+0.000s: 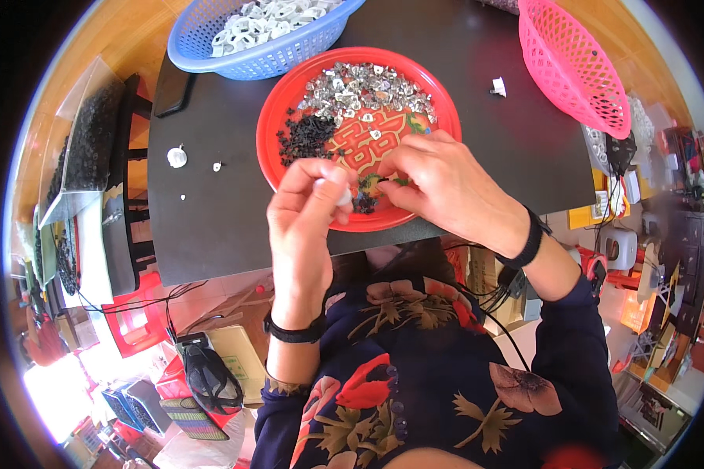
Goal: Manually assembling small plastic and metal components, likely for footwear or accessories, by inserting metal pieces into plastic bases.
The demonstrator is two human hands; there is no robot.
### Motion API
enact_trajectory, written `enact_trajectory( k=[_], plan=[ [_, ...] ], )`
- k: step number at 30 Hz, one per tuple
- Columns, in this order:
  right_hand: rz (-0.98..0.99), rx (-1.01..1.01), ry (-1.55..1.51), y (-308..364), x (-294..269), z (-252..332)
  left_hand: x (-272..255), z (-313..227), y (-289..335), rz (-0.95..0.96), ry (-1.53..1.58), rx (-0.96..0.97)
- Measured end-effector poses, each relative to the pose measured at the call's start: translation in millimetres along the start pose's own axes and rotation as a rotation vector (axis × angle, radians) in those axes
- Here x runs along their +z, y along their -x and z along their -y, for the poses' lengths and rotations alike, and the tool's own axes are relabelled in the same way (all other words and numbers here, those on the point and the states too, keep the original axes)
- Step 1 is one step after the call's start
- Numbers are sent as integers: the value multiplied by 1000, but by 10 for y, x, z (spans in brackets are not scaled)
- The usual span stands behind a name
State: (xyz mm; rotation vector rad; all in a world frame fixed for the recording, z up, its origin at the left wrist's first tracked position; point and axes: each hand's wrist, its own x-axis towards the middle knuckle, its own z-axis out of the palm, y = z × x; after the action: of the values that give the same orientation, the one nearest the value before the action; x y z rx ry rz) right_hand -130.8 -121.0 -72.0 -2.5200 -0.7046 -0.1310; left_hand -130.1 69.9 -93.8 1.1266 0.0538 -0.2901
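Observation:
My left hand [305,207] is closed over the near-left edge of the tray, its thumb and fingers pinching a small white plastic part [343,195]. To its right, my right hand [442,180] reaches over the tray with thumb and fingertips drawn together. Whatever sits between those fingertips is too small to make out. Below both hands is a round red tray [267,129] with a gold pattern. A heap of small black pieces [307,137] lies on its left side, and many shiny metal-and-white pieces [368,87] spread along its far side. A few black bits [364,204] lie near the left fingers.
A blue basket [262,64] of white plastic parts [270,27] stands at the far left. At the far right, a pink basket [575,66] leans over the dark table [219,234]. Loose white parts lie left [177,157] and right [498,87] of the tray. A dark flat object [174,95] rests near the left edge.

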Motion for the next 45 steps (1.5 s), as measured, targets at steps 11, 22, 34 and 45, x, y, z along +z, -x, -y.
enact_trajectory(
  k=[11,22,34,45],
  plan=[
    [-323,-282,135,-20,-108,126,182,-42,72,15,-210,50],
    [-285,-225,-46,-47,-155,136,139,-34,63,21,-172,26],
    [-188,-92,-245,-94,-166,145,120,-26,74,14,24,-71],
    [-353,-55,-177,-89,-66,217,122,-36,11,189,334,-93]
  ],
)
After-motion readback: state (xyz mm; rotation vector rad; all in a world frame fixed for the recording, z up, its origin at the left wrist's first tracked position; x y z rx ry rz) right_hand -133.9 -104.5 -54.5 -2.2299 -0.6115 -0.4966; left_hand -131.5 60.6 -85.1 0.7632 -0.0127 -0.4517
